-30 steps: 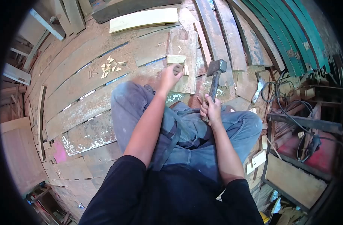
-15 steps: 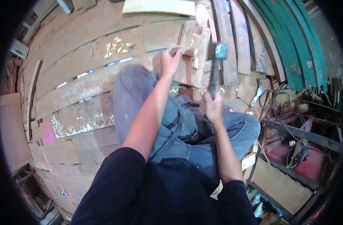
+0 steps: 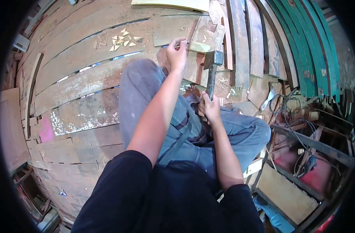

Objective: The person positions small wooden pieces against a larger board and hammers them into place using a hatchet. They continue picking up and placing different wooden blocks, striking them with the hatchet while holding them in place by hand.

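Note:
My right hand (image 3: 211, 108) is wrapped round the dark handle of a hammer (image 3: 214, 59). The hammer's square metal head hangs over a wooden board (image 3: 213, 29), close to a pale wood piece (image 3: 199, 47) on it. To the left of that piece is my left hand (image 3: 177, 53), its thumb and fingers curled together in a pinch. Whatever sits between those fingertips is too small to make out. Further left on the floor lies a little pile of triangular wood pieces (image 3: 123, 40).
Long planks (image 3: 238, 50) lie at the upper right, beside green boards (image 3: 309, 42). A scraper-like tool (image 3: 267, 98) and tangled cables (image 3: 290, 106) are on the right, near a dark frame (image 3: 313, 141). A pale board (image 3: 169, 4) lies at the top.
The hammer and my right hand have shifted left, bringing the hammer head beside the pale wood piece. My left hand stays pinched at nearly the same spot. The view has tilted slightly.

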{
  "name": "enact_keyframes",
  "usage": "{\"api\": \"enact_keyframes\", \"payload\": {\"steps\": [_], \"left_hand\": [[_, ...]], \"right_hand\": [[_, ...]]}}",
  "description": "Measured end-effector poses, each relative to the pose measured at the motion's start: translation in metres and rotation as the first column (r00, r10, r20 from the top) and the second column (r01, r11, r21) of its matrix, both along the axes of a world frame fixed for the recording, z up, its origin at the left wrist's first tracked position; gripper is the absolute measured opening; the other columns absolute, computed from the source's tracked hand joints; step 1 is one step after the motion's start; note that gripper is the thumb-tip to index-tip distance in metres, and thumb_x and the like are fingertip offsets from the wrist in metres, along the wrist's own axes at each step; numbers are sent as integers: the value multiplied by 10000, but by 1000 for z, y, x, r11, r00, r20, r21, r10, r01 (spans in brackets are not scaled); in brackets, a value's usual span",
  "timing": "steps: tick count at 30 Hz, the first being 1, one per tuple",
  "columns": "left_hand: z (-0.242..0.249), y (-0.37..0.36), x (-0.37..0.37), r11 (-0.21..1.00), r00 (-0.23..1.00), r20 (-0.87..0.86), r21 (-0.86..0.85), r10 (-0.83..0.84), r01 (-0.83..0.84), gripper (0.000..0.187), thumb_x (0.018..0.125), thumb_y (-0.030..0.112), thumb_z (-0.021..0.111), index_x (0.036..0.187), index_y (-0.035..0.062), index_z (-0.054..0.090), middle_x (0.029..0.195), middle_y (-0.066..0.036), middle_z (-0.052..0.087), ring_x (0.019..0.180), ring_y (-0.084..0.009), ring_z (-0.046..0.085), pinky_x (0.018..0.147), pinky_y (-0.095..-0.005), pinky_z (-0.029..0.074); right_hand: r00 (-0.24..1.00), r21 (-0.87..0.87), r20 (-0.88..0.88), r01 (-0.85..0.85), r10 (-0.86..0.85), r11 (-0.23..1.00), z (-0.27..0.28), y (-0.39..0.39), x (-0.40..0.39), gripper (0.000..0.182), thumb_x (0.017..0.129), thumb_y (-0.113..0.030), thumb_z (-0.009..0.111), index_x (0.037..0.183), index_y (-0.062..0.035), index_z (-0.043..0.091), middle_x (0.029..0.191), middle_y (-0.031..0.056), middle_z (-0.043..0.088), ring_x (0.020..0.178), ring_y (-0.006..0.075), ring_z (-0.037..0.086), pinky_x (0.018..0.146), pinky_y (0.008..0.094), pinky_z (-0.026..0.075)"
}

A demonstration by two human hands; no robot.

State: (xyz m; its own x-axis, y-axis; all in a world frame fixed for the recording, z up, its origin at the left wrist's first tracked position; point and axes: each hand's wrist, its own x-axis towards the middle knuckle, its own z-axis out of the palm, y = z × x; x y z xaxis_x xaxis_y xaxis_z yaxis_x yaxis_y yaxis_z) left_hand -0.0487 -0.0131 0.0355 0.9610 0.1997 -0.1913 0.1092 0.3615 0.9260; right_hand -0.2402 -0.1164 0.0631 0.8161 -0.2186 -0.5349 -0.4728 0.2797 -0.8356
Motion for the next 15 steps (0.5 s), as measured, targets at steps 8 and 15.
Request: {"api": "enact_keyframes", "payload": {"steps": [8, 15], "left_hand": [[-18, -2, 0, 972, 985, -13, 162, -172, 172, 176, 911, 66, 598, 1066, 23, 668, 882, -54, 671, 733, -107, 618, 638, -228, 503], [-46, -22, -19, 709, 821, 26, 520, -571, 477, 281, 851, 67, 598, 1113, -8, 665, 1035, -144, 716, 939, -227, 699, 836, -315, 547]], "right_hand": [[1000, 13, -2, 26, -26, 1000, 5, 4, 1, 330, 1008, -205, 504, 719, -92, 395, 492, -39, 306, 347, 77, 292, 322, 273, 254], [997, 112, -4, 79, -79, 991, 24, -2, -3, 336, 1005, -210, 500, 715, -83, 387, 506, -23, 317, 358, 81, 292, 322, 272, 251]]}}
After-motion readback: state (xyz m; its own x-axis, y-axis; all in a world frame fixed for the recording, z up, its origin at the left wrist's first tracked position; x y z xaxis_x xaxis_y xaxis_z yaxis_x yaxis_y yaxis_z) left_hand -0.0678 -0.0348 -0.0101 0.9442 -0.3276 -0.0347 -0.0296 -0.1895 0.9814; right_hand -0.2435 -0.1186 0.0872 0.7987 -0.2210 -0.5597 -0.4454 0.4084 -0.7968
